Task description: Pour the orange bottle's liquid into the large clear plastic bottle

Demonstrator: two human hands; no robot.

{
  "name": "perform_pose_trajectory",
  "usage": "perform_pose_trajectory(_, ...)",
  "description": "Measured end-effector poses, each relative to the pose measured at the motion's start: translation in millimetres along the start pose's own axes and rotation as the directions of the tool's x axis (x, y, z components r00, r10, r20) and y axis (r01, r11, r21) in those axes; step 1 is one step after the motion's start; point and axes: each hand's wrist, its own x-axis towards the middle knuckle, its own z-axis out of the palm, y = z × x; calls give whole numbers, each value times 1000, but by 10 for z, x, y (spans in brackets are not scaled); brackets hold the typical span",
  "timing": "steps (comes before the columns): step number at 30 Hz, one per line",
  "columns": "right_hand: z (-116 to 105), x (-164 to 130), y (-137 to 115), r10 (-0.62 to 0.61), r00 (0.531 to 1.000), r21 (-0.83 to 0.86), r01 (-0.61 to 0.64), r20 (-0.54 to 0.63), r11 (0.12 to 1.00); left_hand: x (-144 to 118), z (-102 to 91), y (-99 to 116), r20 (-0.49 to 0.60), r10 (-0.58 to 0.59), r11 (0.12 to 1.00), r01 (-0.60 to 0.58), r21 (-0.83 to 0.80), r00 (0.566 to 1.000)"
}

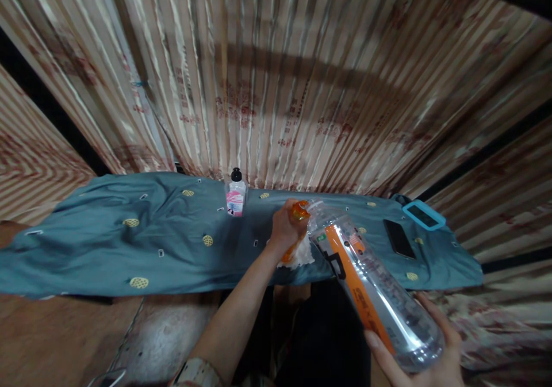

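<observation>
My right hand [422,347] is wrapped around the base of a large clear plastic bottle [379,295] with an orange and grey label. The bottle slants up to the left, and its neck meets the item in my other hand. My left hand [284,229] is closed around an orange, see-through item [301,210], mostly covered by the fingers, so its kind is unclear. Below that hand a crumpled whitish piece [302,253] shows on the cloth. To the left stands a small clear bottle [236,197] with a black cap and a pink label.
A blue-green cloth [172,272] with yellow pineapple prints covers the long surface. On its right part lie a dark phone [399,238] and a light-blue framed device [424,214]. A striped curtain [267,88] hangs behind, and dark bars stand at both sides.
</observation>
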Motion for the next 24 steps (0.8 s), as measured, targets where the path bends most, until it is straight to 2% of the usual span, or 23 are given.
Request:
perform_pose_trajectory(11, 1, -38, -99, 0, 1000, -38, 0, -7, 999, 11, 6, -20, -11, -5, 1000, 5, -3, 1000)
perform_pose_trajectory(18, 24, -30, -15, 24, 1000, -22, -24, -18, 999, 8, -7, -7, -6, 0, 1000, 0, 3, 1000)
perform_pose_trajectory(24, 25, 9, 105, -24, 999, -6, 24, -21, 1000, 13, -9, -23, 1, 14, 1000, -14, -9, 1000)
